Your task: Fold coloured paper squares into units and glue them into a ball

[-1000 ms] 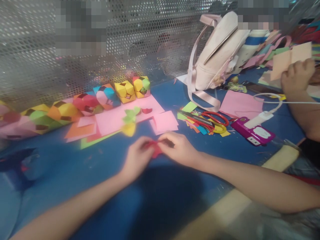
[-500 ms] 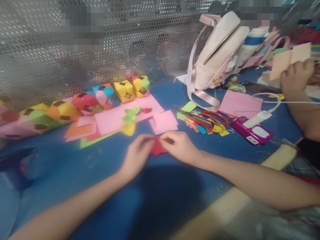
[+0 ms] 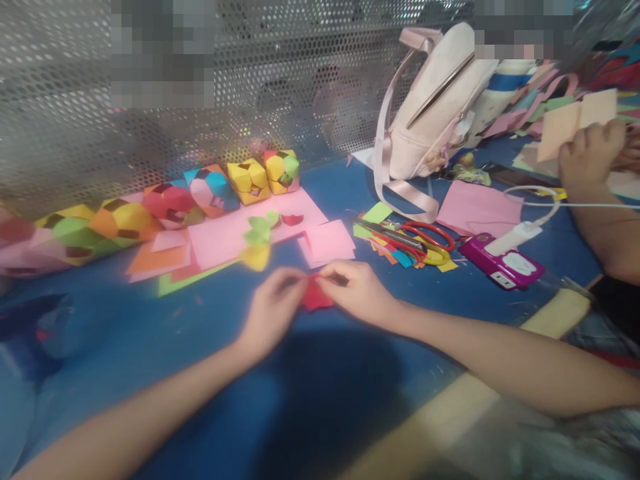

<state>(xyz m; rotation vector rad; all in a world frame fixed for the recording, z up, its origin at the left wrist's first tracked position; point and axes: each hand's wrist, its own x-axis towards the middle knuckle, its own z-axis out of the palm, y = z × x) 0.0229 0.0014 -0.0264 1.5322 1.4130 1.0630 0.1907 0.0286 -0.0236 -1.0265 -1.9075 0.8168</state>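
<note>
Left bare hand (image 3: 275, 303), centre of the frame: thumb and fingers drawn narrow on the left edge of a small red folded-looking paper piece (image 3: 317, 295). Right bare hand (image 3: 357, 290), just beside, right of centre: matching pinch on the opposite edge. Paper piece between both sets of fingertips, at mid-frame; exact creases too blurred to tell. Recommended handling, by judgement: light, even pressure; edges aligned before creasing; no outward pull, for risk of tearing.

Surface: broad flat blue tabletop (image 3: 200, 353), across centre and lower left.

Room: grey perforated metal panel (image 3: 300, 73), along the upper left and top centre. Cream soft-sided backpack (image 3: 430, 100) with pale pink straps, leaning at upper right. Row of multicoloured faceted paper shapes (image 3: 167, 203), left to upper centre. Large flat pink paper sheet (image 3: 220, 243), left of centre. Co-worker's hand (image 3: 590, 157), upper right, on peach folded paper. Purple boxy power strip (image 3: 497, 262), right. Metal scissors (image 3: 400, 235), right of centre, over coloured scraps. Small green leaf-shaped paper (image 3: 260, 230), above the left hand.
</note>
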